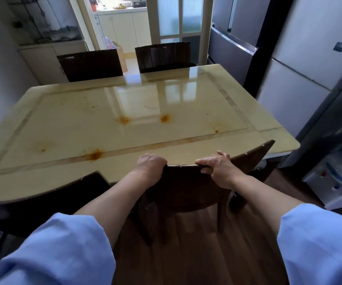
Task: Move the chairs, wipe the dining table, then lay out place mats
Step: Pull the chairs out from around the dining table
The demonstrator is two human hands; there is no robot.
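From my feed I judge the job barely begun: this is the chair-moving step, and nothing after it shows as started. At the near left, one dark chair (63, 194) sits tucked against the dining table (67, 128), its back at the table's edge. On the far side, the far-left chair (90, 65) and the far-right chair (163, 57) both stand close in against the opposite edge. The glossy tabletop carries orange stains (122, 119) scattered across it, so I take the wiping as not done. I see no cloth and no place mats anywhere in view. The chair in hand (186, 188) stands at the near edge, right of centre, with its top rail just at the table's rim. Its legs are over the wood floor (186, 254), and I cannot tell whether they are lifted.

Now the grip. The left hand (151, 164) clamps the left part of the top rail, palm down, with its fingers (159, 161) curled over the far side so their tips are hidden. The right hand (217, 168) holds the rail further right, fingers wrapped over the top and thumb (206, 171) pressed on the near side. Both close fully round the rail, with a bare stretch of it between them. Further right stand a fridge (301, 58) and a water dispenser (334, 182), near the chair, so I would pull straight back.
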